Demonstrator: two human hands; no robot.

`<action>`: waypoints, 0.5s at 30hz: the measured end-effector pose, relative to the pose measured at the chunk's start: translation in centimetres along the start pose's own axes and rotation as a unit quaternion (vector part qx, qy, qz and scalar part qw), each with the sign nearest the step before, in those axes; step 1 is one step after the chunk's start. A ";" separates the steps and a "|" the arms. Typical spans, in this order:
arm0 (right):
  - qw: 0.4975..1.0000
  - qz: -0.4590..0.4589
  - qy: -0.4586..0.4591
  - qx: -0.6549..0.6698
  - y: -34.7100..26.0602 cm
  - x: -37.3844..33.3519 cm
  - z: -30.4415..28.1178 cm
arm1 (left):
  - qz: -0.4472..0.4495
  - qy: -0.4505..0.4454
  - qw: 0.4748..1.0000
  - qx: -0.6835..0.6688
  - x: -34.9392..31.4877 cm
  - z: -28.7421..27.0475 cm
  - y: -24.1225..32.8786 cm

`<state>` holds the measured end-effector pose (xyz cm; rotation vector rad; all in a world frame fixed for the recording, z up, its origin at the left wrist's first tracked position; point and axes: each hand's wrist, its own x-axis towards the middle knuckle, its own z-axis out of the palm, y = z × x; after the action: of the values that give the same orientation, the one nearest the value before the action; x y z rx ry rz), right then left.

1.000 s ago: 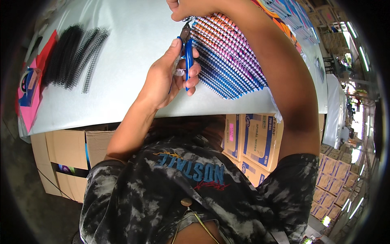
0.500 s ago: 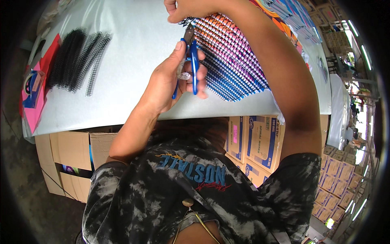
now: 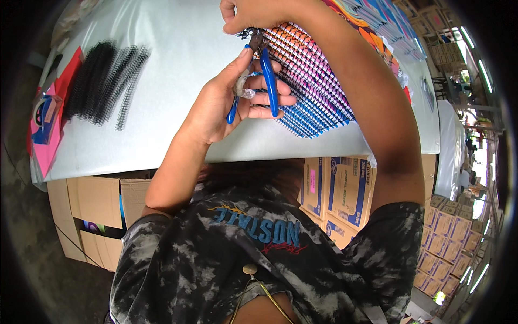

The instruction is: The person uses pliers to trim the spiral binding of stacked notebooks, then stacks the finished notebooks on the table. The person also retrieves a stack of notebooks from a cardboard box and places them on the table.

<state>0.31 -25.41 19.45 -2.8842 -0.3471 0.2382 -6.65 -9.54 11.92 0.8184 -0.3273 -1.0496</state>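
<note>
My left hand [image 3: 216,100] holds wire cutters [image 3: 268,81] with blue handles, which stand spread apart with my fingers between and around them. The cutters' dark jaws reach the loose black coil ends [image 3: 248,33] at the far corner of a stack of spiral-bound notebooks [image 3: 318,81]. These notebooks fan out in rows of orange, pink and blue edges with black coils. Beyond the jaws, at the top edge, my right hand [image 3: 253,15] is closed with its fingers curled, close to the coil ends. Whatever its fingers grip is hidden.
Loose black plastic spiral coils [image 3: 100,81] lie on the pale covered table [image 3: 172,70] at left. Beside them are red and pink sheets [image 3: 51,146] and a tape roll [image 3: 40,116]. More notebooks [image 3: 377,21] are at far right; cardboard boxes [image 3: 345,189] stand below the table edge.
The cutters' handles have spread wider apart, and my left fingers have stretched out to the right. My right hand has stayed almost in place.
</note>
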 end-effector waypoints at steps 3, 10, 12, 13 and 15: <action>1.000 -0.008 0.009 0.004 0.0 0.0 0.0 | -0.019 -0.036 0.999 -0.013 -0.1 -0.9 0.1; 0.999 0.019 -0.007 0.035 -0.3 -0.3 -0.4 | -0.008 0.009 0.999 0.040 0.1 -0.1 -0.6; 1.000 0.010 -0.006 0.028 -0.2 -0.2 -0.3 | 0.002 0.033 0.998 0.054 -0.1 0.4 -0.9; 1.000 0.006 -0.004 0.024 -0.1 -0.1 -0.2 | -0.008 0.013 0.999 0.034 -0.2 0.4 -0.8; 1.000 0.003 -0.001 0.031 -0.1 -0.1 -0.1 | -0.030 -0.025 0.999 -0.005 -0.5 -0.1 -0.4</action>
<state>0.23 -25.41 19.61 -2.8247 -0.3257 0.2491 -7.09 -9.12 11.61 0.7992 -0.3406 -1.1287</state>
